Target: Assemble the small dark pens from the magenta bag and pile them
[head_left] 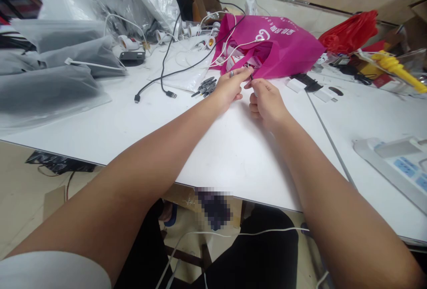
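My left hand reaches over the white table with its fingers closed, a ring on one of them. Beside it, my right hand is closed in a pinch with the other fingers curled. Between the two sets of fingertips shows a small dark thin piece, mostly hidden, so its kind cannot be made out. Close to my left wrist lies a small pile of grey and black slim pieces. Just behind my fingertips, an open pink bag lies on its side with small packaged things in its mouth.
Frosted bags fill the table's left side. A black USB cable loops across the white table. White lamp holders stand behind it. On the right are white adapters, a yellow tool and a power strip.
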